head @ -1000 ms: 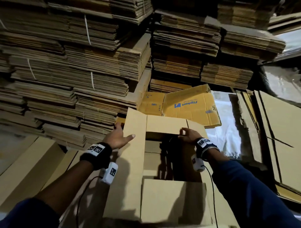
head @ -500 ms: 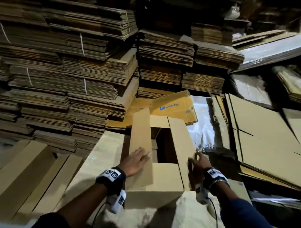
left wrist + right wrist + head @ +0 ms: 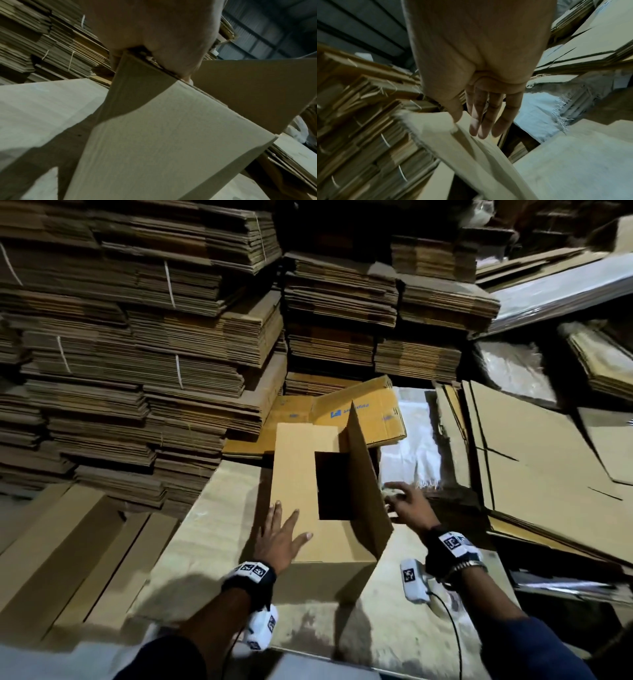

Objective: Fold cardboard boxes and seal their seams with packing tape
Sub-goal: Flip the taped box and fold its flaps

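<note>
Right hand (image 3: 407,503) motion-blurred in head view, fingertips behind the raised flap (image 3: 363,481). Box (image 3: 308,474) interior dark. Left wrist view probably cuts off fingers.

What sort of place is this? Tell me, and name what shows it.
Most likely a packaging warehouse or carton storeroom. Tied bundles of flattened cardboard are stacked high across the back, loose flat cardboard sheets lean at the right, and a printed yellow carton lies flat behind the box being folded.

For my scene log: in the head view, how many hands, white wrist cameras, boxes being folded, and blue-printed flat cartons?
Hands: 2, left hand, right hand
White wrist cameras: 2
Box being folded: 1
Blue-printed flat carton: 1
Total: 6
</note>
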`<control>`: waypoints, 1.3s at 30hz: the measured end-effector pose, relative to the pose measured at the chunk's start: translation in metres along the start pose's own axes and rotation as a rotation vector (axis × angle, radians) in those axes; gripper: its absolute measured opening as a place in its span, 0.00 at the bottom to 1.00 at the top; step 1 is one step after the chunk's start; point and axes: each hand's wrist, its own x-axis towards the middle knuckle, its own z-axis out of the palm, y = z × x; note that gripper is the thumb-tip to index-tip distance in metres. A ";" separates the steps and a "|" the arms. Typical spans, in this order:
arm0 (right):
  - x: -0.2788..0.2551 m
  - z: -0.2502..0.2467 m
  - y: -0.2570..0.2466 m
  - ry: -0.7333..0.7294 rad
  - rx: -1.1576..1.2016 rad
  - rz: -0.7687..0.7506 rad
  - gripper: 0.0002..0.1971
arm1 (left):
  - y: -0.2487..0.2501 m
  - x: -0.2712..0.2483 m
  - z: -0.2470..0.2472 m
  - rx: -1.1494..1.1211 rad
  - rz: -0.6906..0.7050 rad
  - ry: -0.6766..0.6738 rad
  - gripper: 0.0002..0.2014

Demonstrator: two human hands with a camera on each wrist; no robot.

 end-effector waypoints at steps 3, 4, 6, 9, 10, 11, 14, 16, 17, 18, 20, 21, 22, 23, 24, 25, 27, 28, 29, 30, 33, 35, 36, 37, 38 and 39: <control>0.002 0.033 0.022 -0.088 -0.169 0.104 0.29 | 0.003 -0.007 0.002 -0.048 -0.059 0.040 0.39; 0.000 0.043 0.029 -0.098 -0.212 0.139 0.37 | 0.004 -0.010 0.001 -0.069 -0.074 0.035 0.39; -0.005 0.061 0.041 -0.089 -0.273 0.181 0.51 | 0.005 -0.015 -0.001 -0.116 -0.118 0.027 0.41; -0.015 0.081 0.052 -0.063 -0.268 0.224 0.58 | 0.007 -0.021 -0.009 -0.221 -0.250 0.056 0.53; -0.020 0.085 0.053 -0.057 -0.252 0.250 0.59 | 0.008 -0.021 -0.011 -0.249 -0.280 0.060 0.57; -0.022 0.089 0.055 -0.054 -0.229 0.289 0.59 | 0.009 -0.022 -0.015 -0.274 -0.304 0.059 0.61; -0.036 0.092 0.051 -0.089 -0.142 0.414 0.54 | 0.007 -0.022 -0.014 -0.406 -0.381 0.041 0.68; -0.040 0.094 0.051 -0.114 -0.086 0.422 0.51 | -0.001 -0.021 -0.009 -0.530 -0.425 0.037 0.67; -0.040 0.097 0.051 -0.117 -0.069 0.416 0.51 | -0.004 -0.022 -0.010 -0.558 -0.443 0.034 0.67; -0.042 0.101 0.051 -0.115 -0.062 0.407 0.51 | -0.009 -0.024 -0.011 -0.569 -0.453 0.029 0.66; -0.048 0.109 0.048 -0.114 -0.057 0.395 0.51 | -0.019 -0.028 -0.012 -0.568 -0.459 0.022 0.64; -0.051 0.115 0.048 -0.120 -0.054 0.391 0.52 | -0.026 -0.031 -0.013 -0.566 -0.461 0.016 0.64; -0.054 0.121 0.045 -0.123 -0.053 0.380 0.52 | -0.034 -0.033 -0.015 -0.561 -0.463 0.009 0.65; -0.057 0.128 0.042 -0.128 -0.047 0.370 0.52 | -0.045 -0.035 -0.018 -0.543 -0.453 0.003 0.67; -0.059 0.135 0.038 -0.126 -0.041 0.360 0.51 | -0.056 -0.035 -0.022 -0.518 -0.438 0.004 0.69; -0.061 0.145 0.032 -0.126 -0.032 0.345 0.50 | -0.070 -0.034 -0.027 -0.492 -0.420 0.008 0.70; -0.063 0.166 0.021 -0.124 -0.012 0.306 0.48 | -0.097 -0.035 -0.046 -0.470 -0.382 0.007 0.71; -0.063 0.179 0.015 -0.126 0.005 0.287 0.47 | -0.113 -0.034 -0.057 -0.480 -0.365 0.012 0.70; -0.063 0.191 0.009 -0.132 0.023 0.273 0.47 | -0.126 -0.033 -0.068 -0.507 -0.354 0.012 0.67; -0.063 0.205 0.001 -0.139 0.029 0.255 0.47 | -0.139 -0.033 -0.080 -0.539 -0.333 0.019 0.63; -0.059 0.263 -0.023 -0.115 0.057 0.158 0.48 | -0.189 -0.033 -0.124 -0.597 -0.289 0.084 0.55; -0.055 0.306 -0.039 -0.101 0.087 0.104 0.50 | -0.224 -0.034 -0.155 -0.618 -0.267 0.100 0.53; -0.052 0.332 -0.049 -0.102 0.096 0.087 0.51 | -0.248 -0.034 -0.171 -0.626 -0.256 0.102 0.52; -0.051 0.361 -0.058 -0.109 0.101 0.074 0.50 | -0.273 -0.035 -0.189 -0.630 -0.253 0.106 0.52; -0.050 0.393 -0.068 -0.115 0.118 0.067 0.49 | -0.302 -0.036 -0.205 -0.619 -0.256 0.113 0.53; -0.049 0.420 -0.076 -0.115 0.149 0.062 0.49 | -0.325 -0.036 -0.221 -0.598 -0.246 0.120 0.54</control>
